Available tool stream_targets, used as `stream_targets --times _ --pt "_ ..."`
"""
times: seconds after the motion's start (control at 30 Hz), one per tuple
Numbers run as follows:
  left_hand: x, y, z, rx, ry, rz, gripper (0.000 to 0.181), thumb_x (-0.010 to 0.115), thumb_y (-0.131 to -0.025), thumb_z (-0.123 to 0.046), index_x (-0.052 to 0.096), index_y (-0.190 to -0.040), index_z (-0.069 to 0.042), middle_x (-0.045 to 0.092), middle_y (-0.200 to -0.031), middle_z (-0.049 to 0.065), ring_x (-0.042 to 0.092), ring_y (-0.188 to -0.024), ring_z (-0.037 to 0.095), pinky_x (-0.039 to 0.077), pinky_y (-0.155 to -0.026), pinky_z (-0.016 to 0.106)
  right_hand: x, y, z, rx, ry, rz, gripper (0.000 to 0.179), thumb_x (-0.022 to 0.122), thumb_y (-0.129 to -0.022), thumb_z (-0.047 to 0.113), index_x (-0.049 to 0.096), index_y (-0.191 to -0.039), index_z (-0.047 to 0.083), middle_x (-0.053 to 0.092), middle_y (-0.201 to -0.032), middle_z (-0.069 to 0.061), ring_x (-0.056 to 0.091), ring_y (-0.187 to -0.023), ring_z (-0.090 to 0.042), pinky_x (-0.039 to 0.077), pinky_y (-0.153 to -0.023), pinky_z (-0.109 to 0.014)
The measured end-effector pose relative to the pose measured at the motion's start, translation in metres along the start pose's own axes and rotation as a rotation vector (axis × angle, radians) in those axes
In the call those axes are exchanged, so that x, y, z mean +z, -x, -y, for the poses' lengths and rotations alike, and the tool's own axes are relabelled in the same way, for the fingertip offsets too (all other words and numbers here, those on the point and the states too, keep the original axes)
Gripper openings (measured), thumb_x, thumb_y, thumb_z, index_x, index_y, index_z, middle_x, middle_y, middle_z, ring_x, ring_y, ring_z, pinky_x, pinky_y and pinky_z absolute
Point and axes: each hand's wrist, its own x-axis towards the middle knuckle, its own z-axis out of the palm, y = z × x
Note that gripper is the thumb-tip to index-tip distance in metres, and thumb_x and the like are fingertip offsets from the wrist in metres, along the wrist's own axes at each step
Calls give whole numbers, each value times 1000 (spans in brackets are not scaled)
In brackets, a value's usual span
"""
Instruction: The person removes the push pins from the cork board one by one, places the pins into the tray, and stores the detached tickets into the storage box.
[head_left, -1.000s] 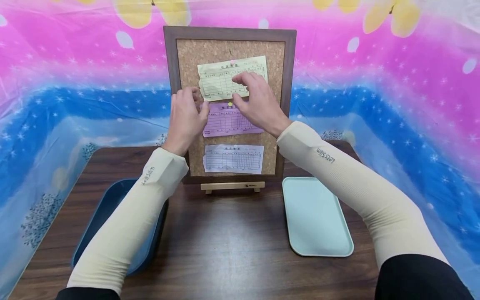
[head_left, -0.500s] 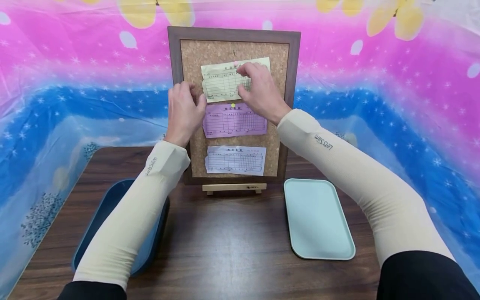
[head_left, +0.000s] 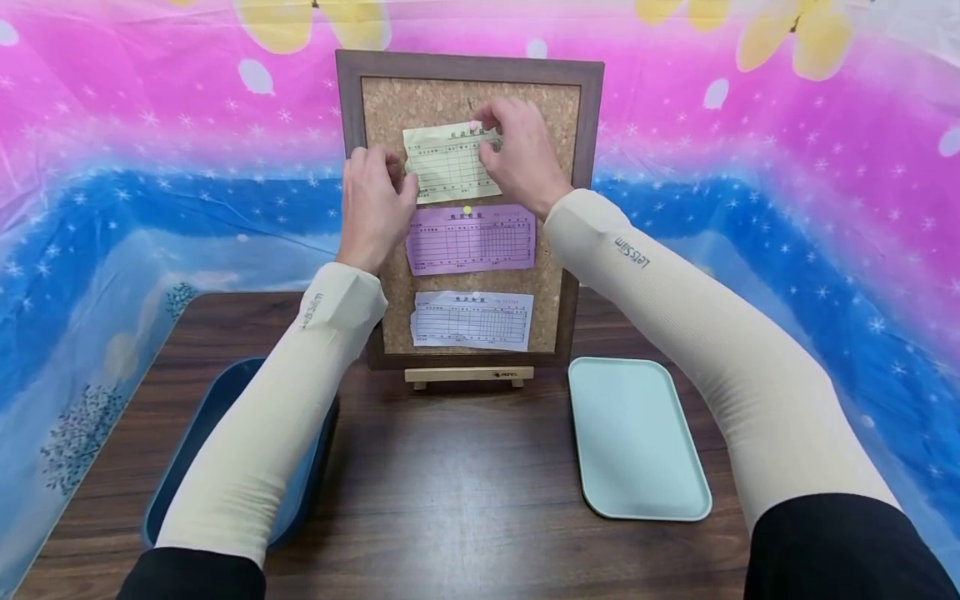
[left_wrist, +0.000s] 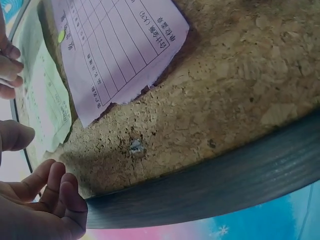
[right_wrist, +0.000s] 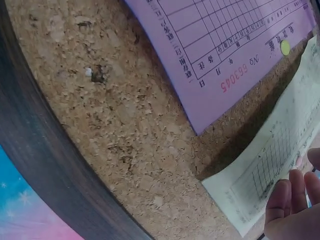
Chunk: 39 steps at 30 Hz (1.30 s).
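Note:
A pale yellow-green receipt slip (head_left: 447, 167) is at the top of the corkboard (head_left: 412, 100), held by a pink pushpin (head_left: 474, 126). My right hand (head_left: 522, 150) covers the slip's right part, its index fingertip at the pin; whether it touches cannot be told. A gap shows between that thumb and index finger. By the slip's left edge is my left hand (head_left: 375, 204), fingers bent, thumb apart from them (left_wrist: 45, 200), nothing visibly gripped. Below are a purple receipt slip (head_left: 472, 242) with a yellow-green pushpin (head_left: 467, 210) and a bluish-white receipt slip (head_left: 472, 321).
The dark-framed board leans on a small wooden easel (head_left: 468, 374) on a brown wooden table (head_left: 450, 475). A dark blue tray (head_left: 157, 500) lies under my left forearm. On the right lies a pale mint tray (head_left: 637, 437). A patterned cloth (head_left: 675, 125) hangs behind.
My right hand has moved up from the slip's middle to the pink pushpin. My left hand has risen slightly beside the slip's left edge. The slips stay on the board.

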Motion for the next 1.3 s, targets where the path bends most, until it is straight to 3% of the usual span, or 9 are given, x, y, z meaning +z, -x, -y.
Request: stream_targets --times 0.3,0.6,0.8,1.07,1.3 --pt "6 -9 -4 12 -15 -18 24 52 -94 -20 56 -109 -2 49 -104 11 42 -101 26 34 -88 34 3 -10 7 76 15 50 28 56 -91 10 60 -119 10 57 -116 -1 46 -109 -12 31 -91 -16" --pt "10 -9 -5 -9 -10 -34 22 50 -96 -20 58 -105 -3 53 -101 11 45 -98 26 36 -86 34 6 -20 9 87 49 -2 16 54 -90 9 66 -101 8 62 -100 -2 53 -94 -12 38 -85 -20" --pt "9 -10 -8 -21 5 -38 19 49 -97 -20 61 -101 -5 60 -99 10 50 -96 25 39 -83 35 5 -23 12 127 78 -2 16 55 -89 11 68 -98 9 64 -97 -2 55 -89 -12 41 -82 -23" --pt "4 -13 -10 -66 -7 -1 20 46 -100 -23 57 -107 -8 60 -99 9 50 -93 23 39 -77 35 6 -26 16 190 84 16 16 58 -89 13 69 -100 12 66 -98 0 58 -90 -12 41 -84 -22" --pt "2 -14 -9 -98 -8 27 19 46 -100 -24 57 -107 -10 60 -100 8 51 -95 22 39 -79 36 8 -27 16 195 79 23 15 59 -87 10 69 -98 12 67 -97 -1 58 -91 -13 41 -86 -21"
